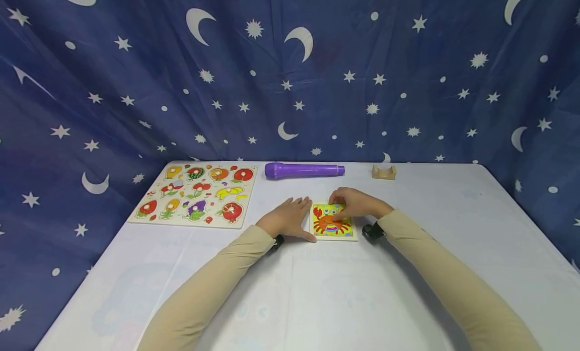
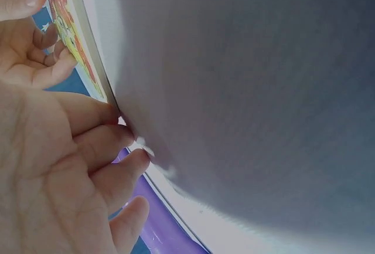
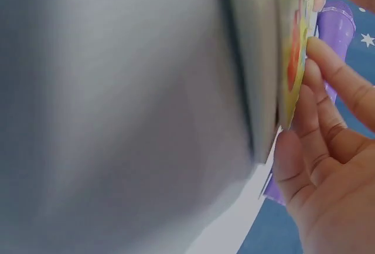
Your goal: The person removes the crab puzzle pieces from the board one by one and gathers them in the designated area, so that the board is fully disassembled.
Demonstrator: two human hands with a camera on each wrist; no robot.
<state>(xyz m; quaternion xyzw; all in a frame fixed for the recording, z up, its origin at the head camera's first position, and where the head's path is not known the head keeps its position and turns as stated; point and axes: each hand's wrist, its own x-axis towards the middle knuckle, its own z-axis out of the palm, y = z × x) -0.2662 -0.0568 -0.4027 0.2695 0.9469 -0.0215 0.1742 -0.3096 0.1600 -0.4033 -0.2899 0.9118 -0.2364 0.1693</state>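
A small square crab puzzle [image 1: 332,229], with an orange crab on yellow in a pale frame, lies flat on the white table. My left hand [image 1: 288,219] lies along its left side, fingers extended and thumb at the near left corner. In the left wrist view, the left fingertips [image 2: 111,113] touch by the frame's edge. My right hand [image 1: 355,203] is at the puzzle's upper right, fingers bent at the far edge and thumb over the picture. The right fingers [image 3: 302,113] grip the yellow picture's edge in the right wrist view; whether a separate piece is held is hidden.
A fruit peg puzzle board [image 1: 235,200] lies at the back left. Behind the hands are a purple toy microphone [image 1: 308,170] and, farther right, a small tan notched block [image 1: 383,172]. A blue curtain [image 1: 335,119] with moons and stars hangs along the table's back edge.
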